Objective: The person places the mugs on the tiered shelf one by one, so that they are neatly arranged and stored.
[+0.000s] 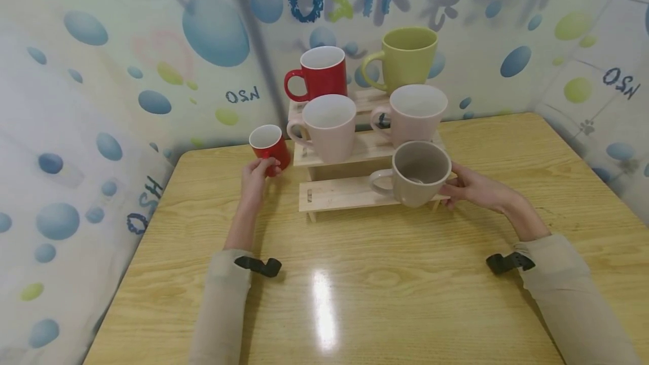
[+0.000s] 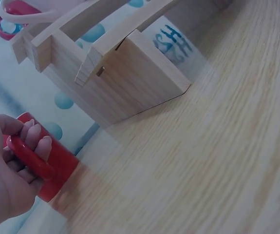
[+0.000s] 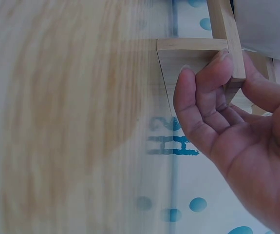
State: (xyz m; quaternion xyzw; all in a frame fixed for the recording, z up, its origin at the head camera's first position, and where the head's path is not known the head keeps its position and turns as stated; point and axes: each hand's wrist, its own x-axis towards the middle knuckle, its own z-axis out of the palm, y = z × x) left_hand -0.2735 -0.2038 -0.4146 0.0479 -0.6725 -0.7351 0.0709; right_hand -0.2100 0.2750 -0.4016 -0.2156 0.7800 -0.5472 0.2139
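At the left of a three-step wooden rack [image 1: 345, 193], my left hand [image 1: 253, 182] holds a small red mug [image 1: 282, 151] by its handle. The left wrist view shows the fingers curled through that red handle [image 2: 30, 158], the mug's base by the tabletop. My right hand [image 1: 479, 187] grips the right end of the rack's lowest step, thumb on top and fingers curled beneath, as the right wrist view shows. Close beside it on that step stands a taupe mug [image 1: 418, 179], its handle toward the left.
Two pale pink mugs [image 1: 332, 131] stand on the middle step. On the top step are a larger red mug [image 1: 332, 78] and a yellow-green mug [image 1: 410, 61]. The wooden table [image 1: 385, 292] meets a dotted curtain [image 1: 203, 89] behind the rack.
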